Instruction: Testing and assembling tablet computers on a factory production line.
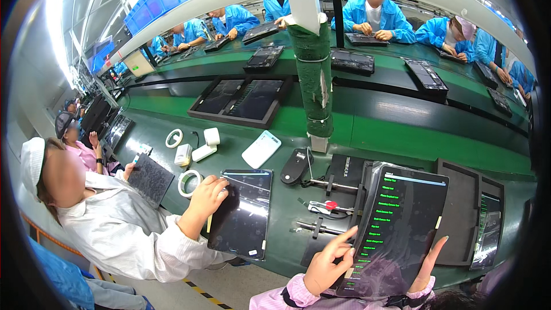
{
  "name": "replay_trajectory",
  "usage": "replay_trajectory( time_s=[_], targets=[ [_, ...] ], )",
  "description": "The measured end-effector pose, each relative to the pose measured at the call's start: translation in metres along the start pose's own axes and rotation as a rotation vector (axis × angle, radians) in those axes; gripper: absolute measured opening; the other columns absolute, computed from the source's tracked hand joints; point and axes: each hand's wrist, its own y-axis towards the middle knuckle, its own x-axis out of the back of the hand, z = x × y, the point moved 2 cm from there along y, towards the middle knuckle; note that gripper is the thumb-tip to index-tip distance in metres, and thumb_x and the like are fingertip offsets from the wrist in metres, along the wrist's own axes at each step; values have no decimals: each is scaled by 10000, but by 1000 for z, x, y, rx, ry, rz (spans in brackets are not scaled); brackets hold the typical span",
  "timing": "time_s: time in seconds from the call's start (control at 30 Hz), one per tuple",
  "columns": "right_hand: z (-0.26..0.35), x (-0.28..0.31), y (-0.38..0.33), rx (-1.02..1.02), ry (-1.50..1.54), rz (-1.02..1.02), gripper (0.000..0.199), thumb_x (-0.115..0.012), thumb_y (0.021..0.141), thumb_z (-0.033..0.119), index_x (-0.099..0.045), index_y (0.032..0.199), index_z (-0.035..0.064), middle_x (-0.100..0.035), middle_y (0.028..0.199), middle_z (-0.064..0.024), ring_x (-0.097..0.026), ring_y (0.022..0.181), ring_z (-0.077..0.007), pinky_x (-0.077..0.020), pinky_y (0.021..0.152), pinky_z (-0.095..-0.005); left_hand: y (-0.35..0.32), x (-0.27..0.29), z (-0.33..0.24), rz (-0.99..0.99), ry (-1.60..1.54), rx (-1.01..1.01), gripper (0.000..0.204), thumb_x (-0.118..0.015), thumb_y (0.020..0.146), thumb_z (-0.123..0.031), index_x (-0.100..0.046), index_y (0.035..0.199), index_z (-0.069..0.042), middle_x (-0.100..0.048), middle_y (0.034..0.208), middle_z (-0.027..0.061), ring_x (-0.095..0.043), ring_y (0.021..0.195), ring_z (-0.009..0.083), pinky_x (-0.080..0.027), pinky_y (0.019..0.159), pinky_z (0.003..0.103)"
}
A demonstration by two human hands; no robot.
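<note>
A tablet (396, 235) with a dark screen and a column of green text lines stands tilted in front of me. My right hand (426, 267) holds it by its lower right edge, fingers partly hidden behind it. At its left edge is my left hand (332, 261), index finger stretched out and the other fingers loosely bent; it grips nothing I can see. Behind the tablet is a black stand with metal rods (336, 185). A small cable with a red part (331, 205) lies left of it.
A co-worker in white rests a hand (208, 198) on another tablet (241, 218) to my left. Nearby lie tape rolls (189, 183), white adapters (205, 152), a light-blue phone-like slab (261, 149) and a black scanner (294, 166). A black tray (459, 195) stands right; a green-wrapped post (310, 80) rises ahead.
</note>
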Motion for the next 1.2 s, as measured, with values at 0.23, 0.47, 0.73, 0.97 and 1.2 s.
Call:
replay_trajectory(
  time_s=[0.23, 0.47, 0.73, 0.97, 1.2],
  targets=[
    [0, -5, -3, -61, 109, -3, 676, -368, 903, 584, -384, 1322, 54, -486, 1266, -93, -469, 1147, -240, -369, 989, -374, -2, -5, 20, 170, -471, 285, 400, -518, 908, -51, -474, 1305, -64, -654, 926, -7, -528, 794, 18, -440, 725, 183],
    [0, -14, -7, -125, 209, -5, 686, -365, 899, 594, -379, 1326, 57, -482, 1269, -94, -470, 1145, -245, -369, 987, -377, -10, -24, 35, 320, -468, 285, 335, -476, 942, -78, -487, 1266, 4, -584, 1141, 37, -511, 945, 44, -416, 872, 218],
    [1, -4, -11, -107, 282, -111, 701, -350, 891, 616, -386, 1319, 61, -472, 1279, -94, -472, 1140, -256, -371, 983, -384, -7, -24, 10, 15, -602, 37, 357, -379, 953, -49, -417, 1304, 3, -473, 1298, 167, -525, 1093, 201, -388, 959, 310],
    [-8, 22, -9, -56, 359, -193, 625, -448, 913, 375, -190, 1411, 99, -442, 1293, -139, -481, 1144, -259, -345, 1007, -397, -3, -6, -1, 55, 308, -468, 395, -528, 776, 56, -610, 1151, -35, -541, 1245, 118, -557, 1028, 257, -374, 957, 394],
    [-29, 67, -12, -41, 195, -196, 721, -491, 895, 179, -25, 1444, 135, -427, 1295, -170, -485, 1149, -253, -324, 1024, -403, -10, -3, -8, -162, 605, -582, 299, -680, 703, -90, -681, 1001, -101, -655, 1062, 7, -606, 915, 132, -360, 934, 358]
  ],
)
